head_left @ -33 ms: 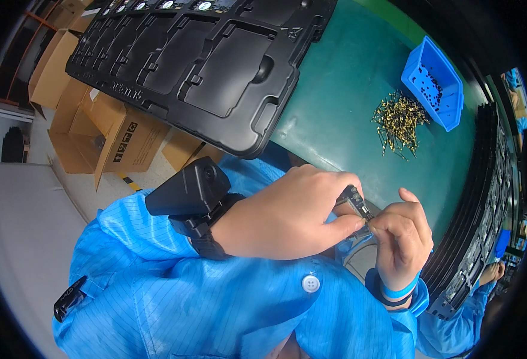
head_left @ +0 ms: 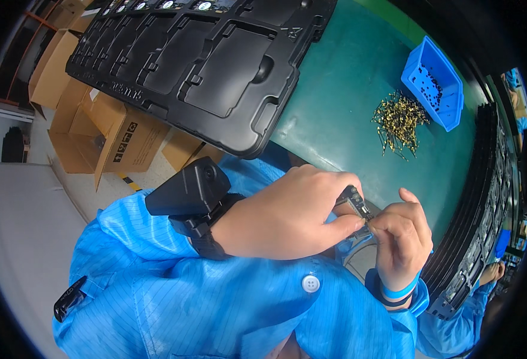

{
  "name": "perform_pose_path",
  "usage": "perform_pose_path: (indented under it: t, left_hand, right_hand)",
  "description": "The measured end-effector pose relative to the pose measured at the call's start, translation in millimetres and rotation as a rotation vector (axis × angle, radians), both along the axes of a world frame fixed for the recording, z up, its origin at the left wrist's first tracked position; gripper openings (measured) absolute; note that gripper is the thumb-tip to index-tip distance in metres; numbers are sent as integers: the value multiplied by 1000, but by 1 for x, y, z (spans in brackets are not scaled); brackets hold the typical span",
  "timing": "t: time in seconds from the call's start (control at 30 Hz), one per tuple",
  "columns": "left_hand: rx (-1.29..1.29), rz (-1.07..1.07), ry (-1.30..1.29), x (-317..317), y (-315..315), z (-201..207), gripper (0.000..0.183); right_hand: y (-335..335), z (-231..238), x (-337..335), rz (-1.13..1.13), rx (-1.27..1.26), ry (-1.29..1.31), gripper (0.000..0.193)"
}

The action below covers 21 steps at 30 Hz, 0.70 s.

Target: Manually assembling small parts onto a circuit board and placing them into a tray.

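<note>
My left hand (head_left: 293,209) grips a small dark circuit board (head_left: 352,194) between thumb and fingers, in front of my chest. Part of the board is covered by those fingers. My right hand (head_left: 402,236) meets it at the lower corner, thumb and forefinger pinched together against the board's edge. Whatever lies in that pinch is too small and hidden to name. Beyond my hands, on the green table mat (head_left: 329,113), lies a loose pile of thin black cables with gold-coloured ends (head_left: 398,122).
A blue bin (head_left: 449,99) with small dark pieces stands beside the pile. At the left, a black moulded tray (head_left: 227,78) overhangs the table edge, boards in its far pockets. Stacked black trays (head_left: 473,209) line the right. Cardboard boxes (head_left: 105,131) sit lower left; another person's sleeve (head_left: 455,329) shows lower right.
</note>
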<state>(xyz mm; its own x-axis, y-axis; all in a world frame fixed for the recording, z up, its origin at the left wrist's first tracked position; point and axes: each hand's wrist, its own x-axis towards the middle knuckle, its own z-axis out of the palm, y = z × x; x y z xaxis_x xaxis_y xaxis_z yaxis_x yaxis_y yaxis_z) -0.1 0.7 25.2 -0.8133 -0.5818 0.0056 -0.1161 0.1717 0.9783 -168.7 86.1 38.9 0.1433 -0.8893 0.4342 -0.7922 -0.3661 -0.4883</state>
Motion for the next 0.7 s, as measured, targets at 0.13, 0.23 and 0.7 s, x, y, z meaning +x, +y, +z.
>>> perform_pose_path:
  t: [0.13,0.23,0.7]
  left_hand:
    - [19,1,-12,0,1,0,18]
    - [3,11,-18,-1,2,1,19]
    - [-54,35,-7,0,3,1,20]
  right_hand:
    - [1,0,1,-9,-9,23,19]
    - [2,1,1,-12,-7,32,19]
    - [4,-1,3,-30,-3,-2,18]
